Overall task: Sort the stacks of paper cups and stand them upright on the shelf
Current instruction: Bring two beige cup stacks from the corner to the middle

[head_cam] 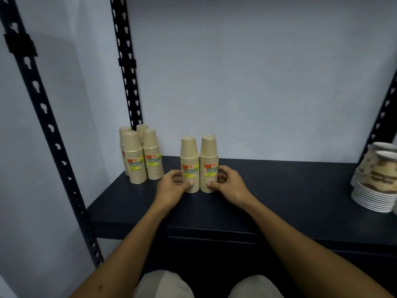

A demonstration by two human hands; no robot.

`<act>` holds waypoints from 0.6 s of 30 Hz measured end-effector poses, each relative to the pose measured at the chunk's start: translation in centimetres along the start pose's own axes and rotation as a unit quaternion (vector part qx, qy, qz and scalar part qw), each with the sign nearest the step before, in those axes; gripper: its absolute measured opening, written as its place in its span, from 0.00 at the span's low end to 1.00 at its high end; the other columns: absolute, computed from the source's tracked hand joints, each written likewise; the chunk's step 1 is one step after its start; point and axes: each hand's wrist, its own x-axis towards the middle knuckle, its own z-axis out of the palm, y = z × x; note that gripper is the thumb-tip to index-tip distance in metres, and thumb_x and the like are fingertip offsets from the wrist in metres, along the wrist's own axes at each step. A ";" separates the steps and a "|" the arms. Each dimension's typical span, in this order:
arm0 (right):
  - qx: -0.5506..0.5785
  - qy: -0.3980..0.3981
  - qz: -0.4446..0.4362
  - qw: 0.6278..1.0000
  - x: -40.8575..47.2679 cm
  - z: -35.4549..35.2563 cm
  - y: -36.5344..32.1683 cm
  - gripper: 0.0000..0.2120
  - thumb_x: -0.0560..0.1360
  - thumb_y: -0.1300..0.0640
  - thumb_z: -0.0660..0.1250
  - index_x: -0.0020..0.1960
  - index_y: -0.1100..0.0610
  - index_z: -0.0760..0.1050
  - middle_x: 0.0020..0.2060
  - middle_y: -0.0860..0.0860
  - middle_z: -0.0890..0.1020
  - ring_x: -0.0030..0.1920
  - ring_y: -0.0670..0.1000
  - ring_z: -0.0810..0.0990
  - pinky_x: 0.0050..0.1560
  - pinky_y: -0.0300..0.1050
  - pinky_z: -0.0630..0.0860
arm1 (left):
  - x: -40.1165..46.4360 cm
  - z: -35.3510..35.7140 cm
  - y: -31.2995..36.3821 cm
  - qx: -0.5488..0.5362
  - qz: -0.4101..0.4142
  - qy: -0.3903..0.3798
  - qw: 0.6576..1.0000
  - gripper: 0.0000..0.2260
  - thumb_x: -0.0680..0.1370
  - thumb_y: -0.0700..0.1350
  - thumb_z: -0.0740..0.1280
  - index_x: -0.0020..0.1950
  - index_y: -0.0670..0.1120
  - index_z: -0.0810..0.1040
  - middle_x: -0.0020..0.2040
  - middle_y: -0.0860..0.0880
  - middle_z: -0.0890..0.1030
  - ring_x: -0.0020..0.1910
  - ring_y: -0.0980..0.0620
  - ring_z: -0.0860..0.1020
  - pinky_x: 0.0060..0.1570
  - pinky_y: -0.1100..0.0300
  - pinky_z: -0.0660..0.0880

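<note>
Both hands grip two tan cup stacks that stand upright, touching side by side, on the dark shelf [279, 190]. Left hand [171, 186] is closed around the lower part of the left stack [190, 162], thumb in front. Right hand [227, 183] is closed the same way on the right stack [209, 160]. Left of the grip, near the black post [126, 67], stand four more tan stacks [141, 158] in a group. Far right of the grip are printed cup stacks [376, 179], leaning, at the edge of view.
</note>
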 end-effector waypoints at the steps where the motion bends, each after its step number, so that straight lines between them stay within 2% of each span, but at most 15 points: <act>1: -0.003 0.010 0.003 1.000 -0.3 -0.9 0.2 0.24 0.71 0.65 0.75 0.65 0.58 0.73 0.57 0.51 0.83 0.56 0.45 0.82 0.57 0.40 0.78 | 0.0 1.0 0.2 -0.003 0.002 -0.010 1.000 0.21 0.70 0.40 0.76 0.61 0.42 0.76 0.51 0.47 0.83 0.51 0.52 0.81 0.56 0.53 0.78; 6: -0.032 0.060 0.018 0.998 -1.9 -5.0 1.2 0.25 0.70 0.63 0.76 0.64 0.58 0.73 0.56 0.51 0.83 0.56 0.47 0.82 0.61 0.48 0.78 | 0.0 5.1 1.2 -0.019 0.016 -0.061 0.998 0.20 0.71 0.40 0.75 0.61 0.43 0.76 0.52 0.47 0.83 0.51 0.52 0.81 0.55 0.57 0.78; 11: -0.054 0.105 0.028 0.993 -3.0 -7.5 1.8 0.25 0.69 0.62 0.77 0.63 0.57 0.74 0.55 0.51 0.83 0.55 0.48 0.82 0.60 0.49 0.79 | 0.3 8.0 1.9 -0.029 0.026 -0.096 0.995 0.20 0.72 0.39 0.74 0.63 0.42 0.76 0.54 0.46 0.83 0.53 0.51 0.81 0.56 0.55 0.78; 14: -0.060 0.131 0.032 0.989 -3.4 -8.1 2.0 0.24 0.68 0.61 0.78 0.62 0.56 0.74 0.54 0.51 0.83 0.53 0.47 0.82 0.58 0.47 0.79 | 0.5 8.9 2.0 -0.032 0.030 -0.108 0.993 0.21 0.72 0.39 0.74 0.64 0.41 0.75 0.55 0.46 0.82 0.53 0.52 0.81 0.56 0.56 0.77; 18: -0.070 0.144 0.030 0.987 -3.5 -8.1 2.0 0.25 0.69 0.60 0.77 0.62 0.56 0.73 0.53 0.48 0.82 0.51 0.45 0.81 0.52 0.39 0.78 | 0.7 9.2 2.0 -0.032 0.032 -0.112 0.993 0.20 0.72 0.39 0.74 0.63 0.42 0.76 0.55 0.47 0.82 0.53 0.52 0.81 0.56 0.55 0.78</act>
